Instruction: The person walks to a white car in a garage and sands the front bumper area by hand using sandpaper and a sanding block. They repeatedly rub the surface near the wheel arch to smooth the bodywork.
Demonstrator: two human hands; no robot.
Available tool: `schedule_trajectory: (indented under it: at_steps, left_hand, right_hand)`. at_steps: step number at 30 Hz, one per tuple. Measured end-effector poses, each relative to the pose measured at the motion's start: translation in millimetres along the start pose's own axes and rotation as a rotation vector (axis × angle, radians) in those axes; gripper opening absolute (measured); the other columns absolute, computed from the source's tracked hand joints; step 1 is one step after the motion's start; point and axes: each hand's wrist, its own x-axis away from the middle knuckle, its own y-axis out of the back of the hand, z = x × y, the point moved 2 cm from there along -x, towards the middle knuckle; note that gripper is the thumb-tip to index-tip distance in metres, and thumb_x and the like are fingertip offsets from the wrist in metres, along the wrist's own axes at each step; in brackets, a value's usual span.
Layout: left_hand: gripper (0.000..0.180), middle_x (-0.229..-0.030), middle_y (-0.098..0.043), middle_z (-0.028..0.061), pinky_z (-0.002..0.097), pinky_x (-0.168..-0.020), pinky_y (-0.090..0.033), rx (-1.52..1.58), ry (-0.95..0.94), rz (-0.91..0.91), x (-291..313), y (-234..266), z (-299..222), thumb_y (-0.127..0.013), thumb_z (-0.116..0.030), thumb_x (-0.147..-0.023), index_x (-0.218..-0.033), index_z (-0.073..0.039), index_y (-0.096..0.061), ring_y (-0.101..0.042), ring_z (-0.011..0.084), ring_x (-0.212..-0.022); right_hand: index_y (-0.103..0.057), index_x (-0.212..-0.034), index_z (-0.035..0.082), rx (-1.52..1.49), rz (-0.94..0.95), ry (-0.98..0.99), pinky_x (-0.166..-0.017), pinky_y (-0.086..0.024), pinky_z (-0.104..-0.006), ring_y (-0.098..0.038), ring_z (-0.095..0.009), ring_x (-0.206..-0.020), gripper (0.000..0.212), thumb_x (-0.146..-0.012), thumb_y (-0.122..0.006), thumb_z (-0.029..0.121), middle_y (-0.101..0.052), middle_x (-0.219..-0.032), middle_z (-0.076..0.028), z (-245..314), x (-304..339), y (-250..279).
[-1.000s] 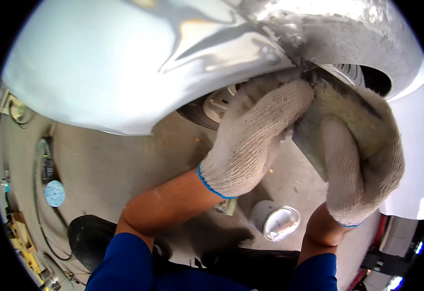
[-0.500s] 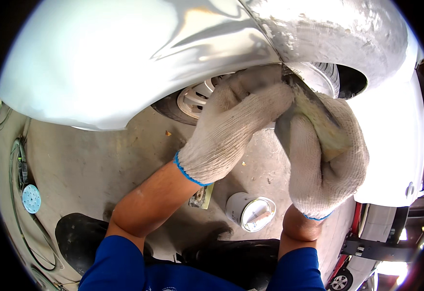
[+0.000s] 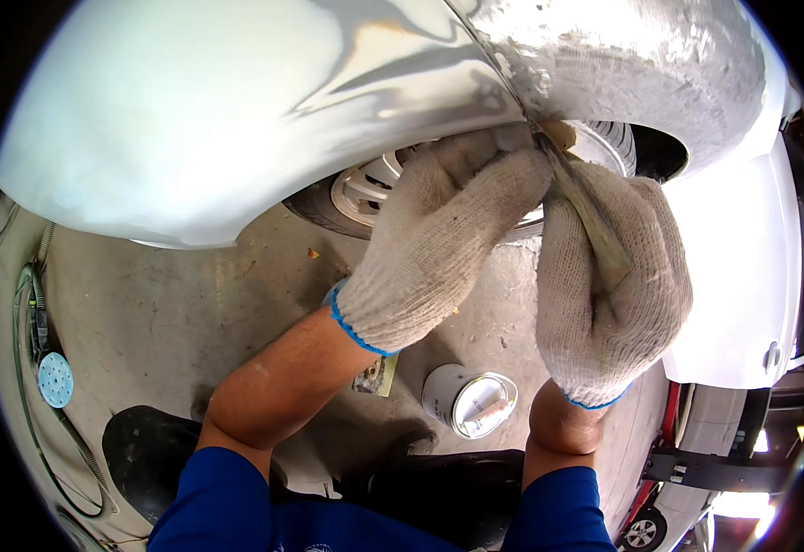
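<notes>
My right hand, in a white knit work glove, is wrapped round a putty knife with a yellowish, smeared handle. It is turned nearly edge-on, its upper end at the seam by the wheel-arch lip. My left hand, in a matching glove, is closed with its thumb against the knife's upper end. Its other fingertips are hidden under the panel edge, so what they grip is unclear. Above both hands are a smooth silvery body panel and a rough, sanded grey panel, meeting at a seam.
Behind my hands is a car wheel. A lidded white can stands on the concrete floor beside a flat, stained piece. A hose with a round blue pad lies at left. At right are a white car door and a dark lift arm.
The putty knife has turned from showing its broad grey blade to nearly edge-on. My right hand has rotated with it and shifted slightly left; my left hand stays at the arch.
</notes>
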Motion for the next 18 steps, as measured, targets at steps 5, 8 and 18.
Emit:
schedule_trajectory:
  at_steps: [5, 8, 18]
  left_hand:
    - [0.028, -0.105, -0.063, 0.0057, 0.023, -0.088, -0.049, 0.05, 0.137, -0.011, 0, 0, -4, -0.058, -0.013, -0.095, -0.118, 0.003, -0.058, -0.06, 0.0103, -0.096]
    - [0.032, -0.106, -0.066, 0.0061, 0.0267, -0.08, -0.054, -0.144, 0.102, -0.058, -2, -2, -2, -0.056, -0.02, -0.096, -0.122, -0.002, -0.058, -0.064, 0.0126, -0.094]
    - [0.014, -0.095, -0.062, 0.0024, 0.0233, -0.073, -0.049, -0.189, 0.128, 0.097, 2, 5, 0, -0.064, -0.014, -0.09, -0.1, -0.004, -0.06, -0.058, 0.009, -0.081]
  right_hand:
    - [-0.07, -0.101, 0.002, 0.003, 0.038, 0.014, -0.086, -0.051, -0.0348, -0.068, -0.023, -0.089, 0.026, -0.075, -0.073, 0.005, -0.069, -0.095, -0.011, 3, -8, 4]
    - [-0.07, -0.1, 0.002, -0.041, 0.06, -0.02, -0.082, -0.052, -0.0326, -0.067, -0.023, -0.086, 0.026, -0.074, -0.072, 0.003, -0.069, -0.092, -0.012, 4, -11, 3]
    - [-0.065, -0.105, -0.002, -0.527, 0.18, -0.374, -0.075, -0.051, -0.0282, -0.064, -0.015, -0.081, 0.026, -0.08, -0.067, 0.003, -0.068, -0.092, -0.008, -14, -10, 28]
